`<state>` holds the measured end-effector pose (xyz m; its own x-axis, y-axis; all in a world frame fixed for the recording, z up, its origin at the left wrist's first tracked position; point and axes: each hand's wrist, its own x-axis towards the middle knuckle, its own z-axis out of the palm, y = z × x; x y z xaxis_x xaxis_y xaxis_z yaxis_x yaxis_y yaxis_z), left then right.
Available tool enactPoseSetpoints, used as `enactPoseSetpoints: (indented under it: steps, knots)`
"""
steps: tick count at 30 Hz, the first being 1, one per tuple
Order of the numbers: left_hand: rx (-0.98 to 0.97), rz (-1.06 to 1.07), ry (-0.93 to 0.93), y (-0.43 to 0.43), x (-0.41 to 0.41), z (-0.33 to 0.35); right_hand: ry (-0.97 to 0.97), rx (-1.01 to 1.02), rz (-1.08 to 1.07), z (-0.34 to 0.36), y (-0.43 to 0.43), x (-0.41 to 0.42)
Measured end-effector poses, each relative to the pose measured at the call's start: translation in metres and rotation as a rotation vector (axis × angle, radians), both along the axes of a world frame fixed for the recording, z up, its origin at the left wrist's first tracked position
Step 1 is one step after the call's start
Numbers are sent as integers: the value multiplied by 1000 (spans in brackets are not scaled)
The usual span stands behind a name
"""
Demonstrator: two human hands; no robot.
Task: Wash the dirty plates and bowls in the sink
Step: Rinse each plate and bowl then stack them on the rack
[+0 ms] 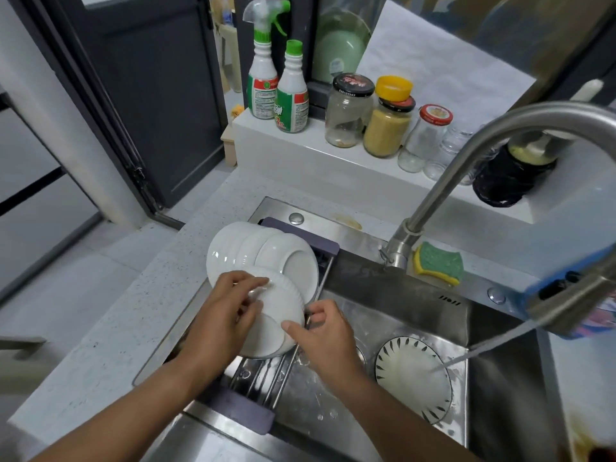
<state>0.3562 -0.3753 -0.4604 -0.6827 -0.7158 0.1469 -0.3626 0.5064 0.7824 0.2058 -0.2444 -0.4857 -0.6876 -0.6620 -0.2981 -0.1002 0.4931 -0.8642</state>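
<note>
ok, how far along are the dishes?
Done, apparently: a stack of white bowls leans on the drying rack. In hand: the left hand and right hand grip a ribbed white bowl, held against that stack. Left: a leaf-patterned plate lies in the sink, water from the faucet running onto it.

We were in a home kitchen, as we saw from the steel sink (400, 295) with its running tap (443, 186), the sponge (440, 265), the white bowls (253, 251) on the drain rack (266, 373), and the food jars (386, 131) and cleaner bottles (292, 91) on the white ledge (283, 151) behind it.
</note>
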Motion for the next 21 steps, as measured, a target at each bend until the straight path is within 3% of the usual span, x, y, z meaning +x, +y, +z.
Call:
enactPoseSetpoints:
  steps: [10,17,21]
  knots:
    - [158,-290,-39,60,-102,-15,47,49,-144,-8,76,-82]
    - [521,-319,-296,111,-165,-78,-5,209,-233,-68,157,-127]
    - [590,-303,-383,136,-184,-106,-133,221,-334,-95,186,-149]
